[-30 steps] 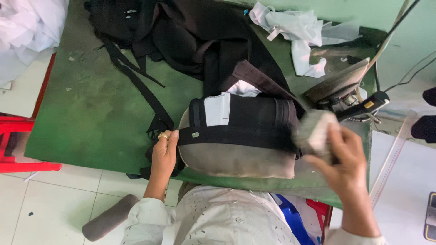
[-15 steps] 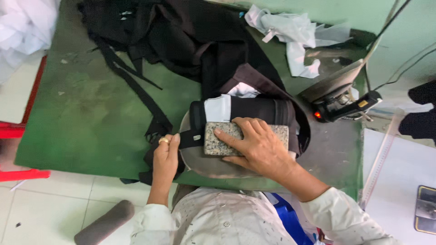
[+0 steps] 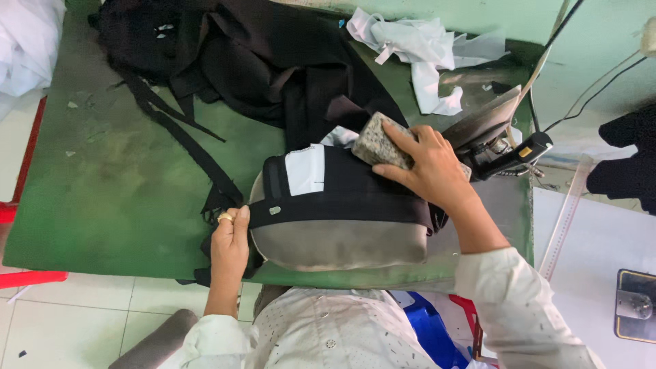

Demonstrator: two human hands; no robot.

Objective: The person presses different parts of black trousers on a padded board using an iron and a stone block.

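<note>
**Both hands on a black garment stretched over a rounded pressing form**

Your left hand (image 3: 229, 246) lies with fingers extended and thumb alongside, pressing the end of the black waistband (image 3: 335, 210) against the left side of the grey pressing form (image 3: 342, 242); a ring shows on one finger. It clamps nothing, it only pins the band flat. Your right hand (image 3: 427, 167) is curled around a speckled grey block (image 3: 384, 140), gripping it from above, fingers over its far face. The block rests tilted on the upper right part of the black garment (image 3: 355, 181), just beside a white lining patch (image 3: 305, 169) that lies on the garment's upper left. The form sits at the near edge of the green table (image 3: 102, 178), directly before your torso. An iron (image 3: 488, 126) stands just to the right of your right hand, near the block but not touching it; its cord runs up and away. More black fabric (image 3: 260, 61) is heaped on the far side of the table, with loose black straps (image 3: 178, 133) trailing toward the form. Crumpled white cloth scraps (image 3: 417, 48) lie at the far right corner, well apart from both hands
</note>
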